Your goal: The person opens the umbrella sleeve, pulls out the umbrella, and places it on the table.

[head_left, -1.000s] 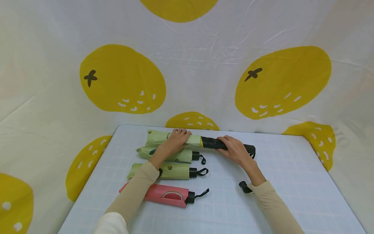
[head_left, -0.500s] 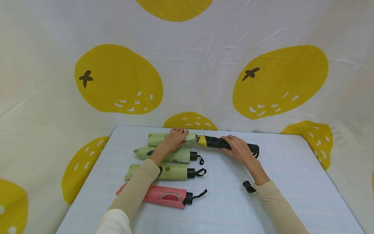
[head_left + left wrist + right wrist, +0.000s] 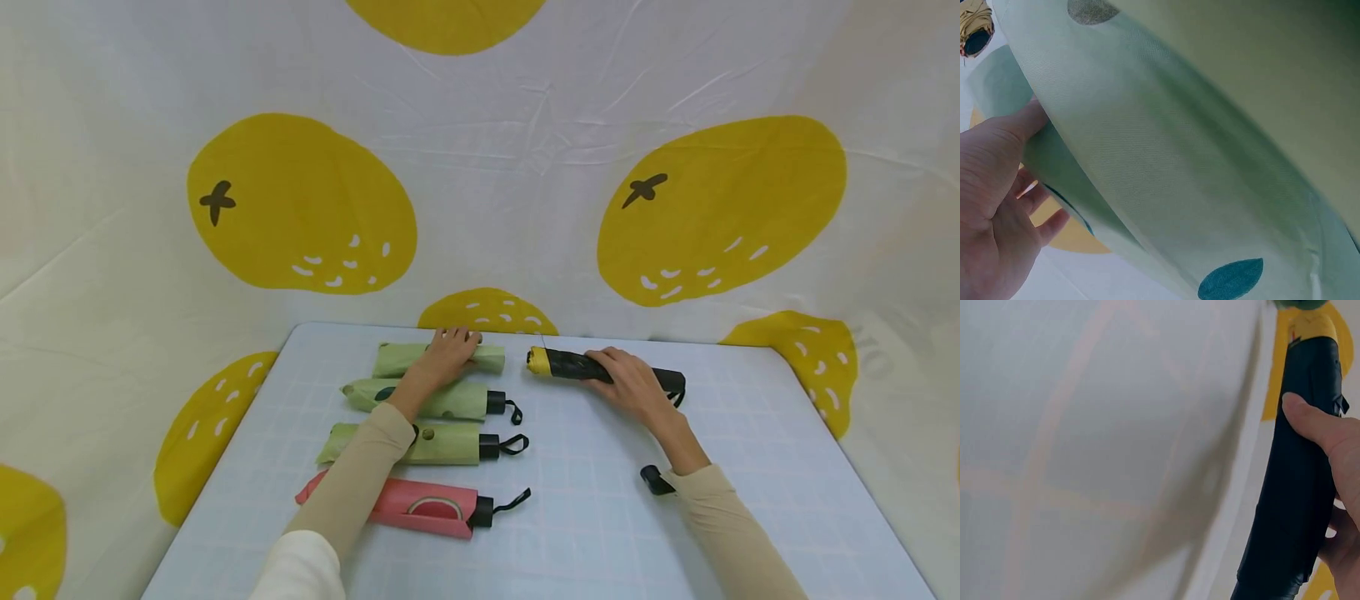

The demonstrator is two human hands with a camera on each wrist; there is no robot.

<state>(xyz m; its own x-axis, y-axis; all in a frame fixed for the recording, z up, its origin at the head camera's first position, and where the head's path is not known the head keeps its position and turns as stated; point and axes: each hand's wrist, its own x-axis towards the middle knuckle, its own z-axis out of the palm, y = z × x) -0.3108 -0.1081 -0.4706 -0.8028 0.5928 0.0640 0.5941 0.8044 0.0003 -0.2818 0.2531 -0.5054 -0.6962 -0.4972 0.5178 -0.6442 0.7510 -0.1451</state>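
Note:
At the back of the table, my left hand (image 3: 447, 354) grips a pale green umbrella sleeve (image 3: 491, 359) lying sideways. In the left wrist view the thumb lies over the sleeve (image 3: 1060, 159), with fingers showing beyond it. My right hand (image 3: 628, 382) grips a folded black umbrella (image 3: 572, 365) with a yellow end, apart from the sleeve's open end. The right wrist view shows the thumb across the umbrella's dark body (image 3: 1294, 469). Closer in lie two green-sleeved umbrellas, one (image 3: 468, 402) behind the other (image 3: 453, 442), and a pink-sleeved umbrella (image 3: 431, 505). Their black handles point right.
The white checked table (image 3: 585, 533) ends just behind the sleeve, against a hanging cloth (image 3: 510, 208) printed with yellow fruit. My left forearm (image 3: 352, 483) crosses above the nearer umbrellas. A small black device (image 3: 657, 480) sits at my right wrist.
The black umbrella has slid rightward out of the green sleeve with my right hand, baring its yellow end and leaving a gap. My left hand has kept the sleeve nearly in place.

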